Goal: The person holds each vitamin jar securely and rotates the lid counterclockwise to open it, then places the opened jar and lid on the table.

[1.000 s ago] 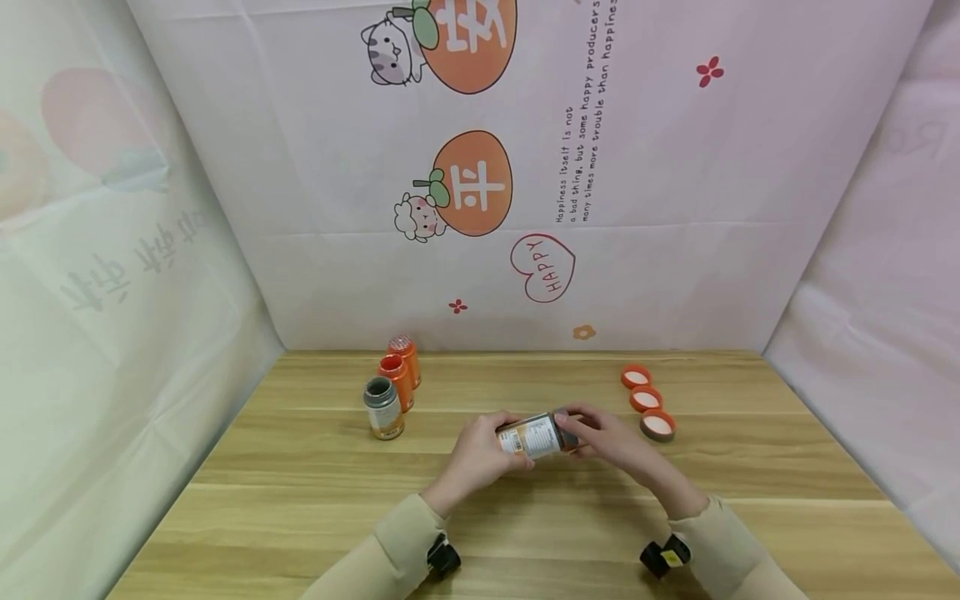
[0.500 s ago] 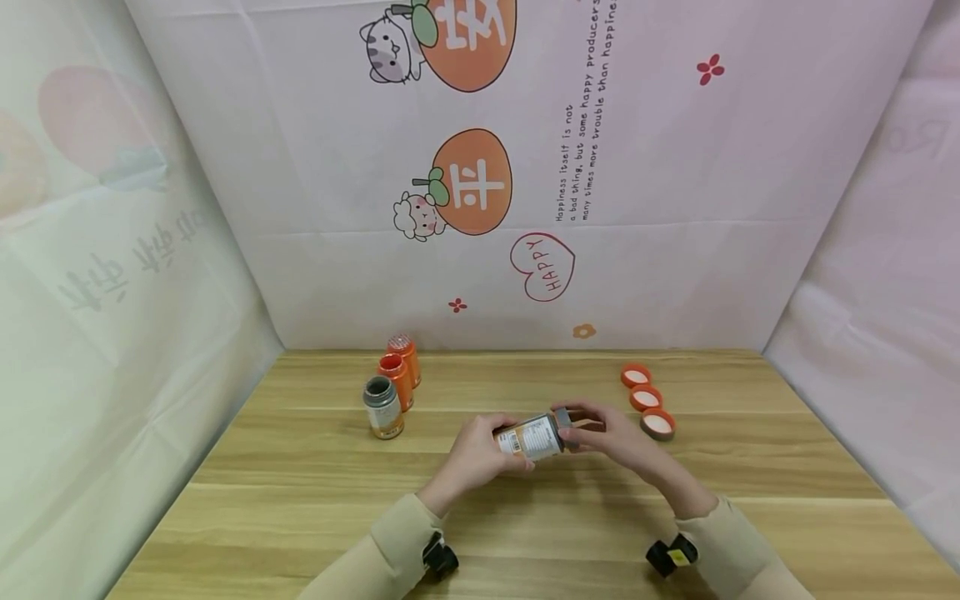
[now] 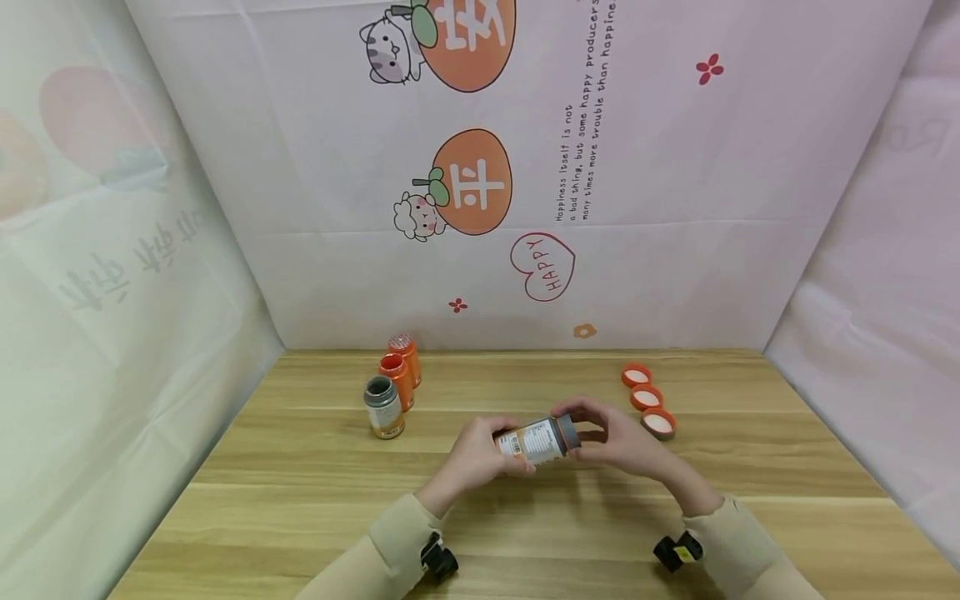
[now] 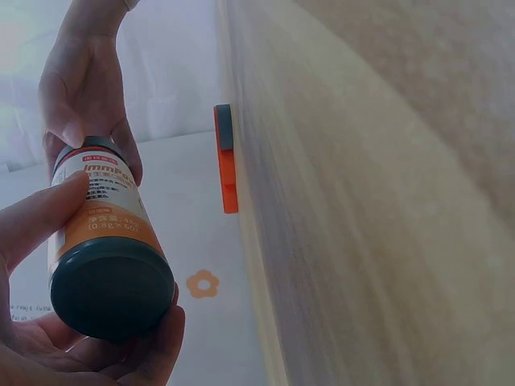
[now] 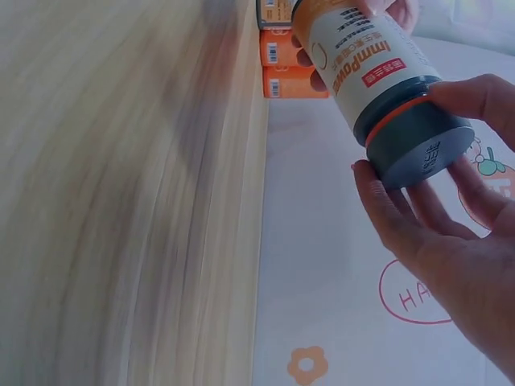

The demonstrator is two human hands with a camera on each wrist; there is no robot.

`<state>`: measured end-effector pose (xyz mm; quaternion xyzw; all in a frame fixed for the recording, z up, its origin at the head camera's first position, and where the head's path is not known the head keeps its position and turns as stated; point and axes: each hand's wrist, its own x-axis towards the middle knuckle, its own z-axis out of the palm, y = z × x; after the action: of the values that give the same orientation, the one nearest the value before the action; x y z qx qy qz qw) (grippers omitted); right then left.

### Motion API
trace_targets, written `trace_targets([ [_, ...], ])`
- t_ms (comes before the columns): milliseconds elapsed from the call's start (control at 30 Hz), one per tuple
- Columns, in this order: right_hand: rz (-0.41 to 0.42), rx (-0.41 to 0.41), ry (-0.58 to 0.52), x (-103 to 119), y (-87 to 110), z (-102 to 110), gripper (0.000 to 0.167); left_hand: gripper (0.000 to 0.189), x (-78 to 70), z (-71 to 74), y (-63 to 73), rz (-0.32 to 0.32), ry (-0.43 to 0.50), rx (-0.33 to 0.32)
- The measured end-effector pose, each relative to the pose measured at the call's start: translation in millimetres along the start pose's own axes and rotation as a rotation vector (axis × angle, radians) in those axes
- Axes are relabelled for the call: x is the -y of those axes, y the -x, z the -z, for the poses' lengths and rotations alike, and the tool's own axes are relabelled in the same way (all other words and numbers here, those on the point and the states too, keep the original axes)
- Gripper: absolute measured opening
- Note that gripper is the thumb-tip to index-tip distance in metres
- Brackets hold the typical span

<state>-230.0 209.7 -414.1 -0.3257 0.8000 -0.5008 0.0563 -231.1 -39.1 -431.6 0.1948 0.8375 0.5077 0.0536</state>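
Note:
My left hand [image 3: 476, 454] grips a dark grey supplement bottle [image 3: 534, 442] with a white and orange label, held tilted above the table. In the left wrist view, the thumb lies along the label and the fingers curl under the bottle near its dark base [image 4: 113, 288]. At the bottle's other end, my right hand [image 3: 618, 437] holds the dark grey screw cap [image 5: 420, 145] between thumb and fingers. An orange ring [image 5: 394, 118] shows between cap and bottle in the right wrist view. Whether the cap is loose, I cannot tell.
On the wooden table [image 3: 300, 500], a grey open bottle [image 3: 384, 408] and two orange bottles [image 3: 397, 379] form a row at the back left. Three caps [image 3: 647, 398] lie liner up in a row at right. A printed white curtain [image 3: 637, 275] closes off the back.
My right hand's fingers have shifted around the cap, and its wrist has moved slightly right, leaving more of the cap visible. The left hand and bottle stay nearly in place.

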Motion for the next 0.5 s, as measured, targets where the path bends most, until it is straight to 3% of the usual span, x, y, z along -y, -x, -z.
trace_targets([
  [167, 0.065, -0.016, 0.023, -1.5, 1.0, -0.5, 0.045, 0.056, 0.0, 0.1, -0.3, 0.025, 0.006, 0.007],
  [500, 0.100, -0.038, 0.039, 0.5, 5.3, -1.9, 0.039, 0.056, 0.0, -1.4, 0.3, 0.023, -0.003, 0.006],
])
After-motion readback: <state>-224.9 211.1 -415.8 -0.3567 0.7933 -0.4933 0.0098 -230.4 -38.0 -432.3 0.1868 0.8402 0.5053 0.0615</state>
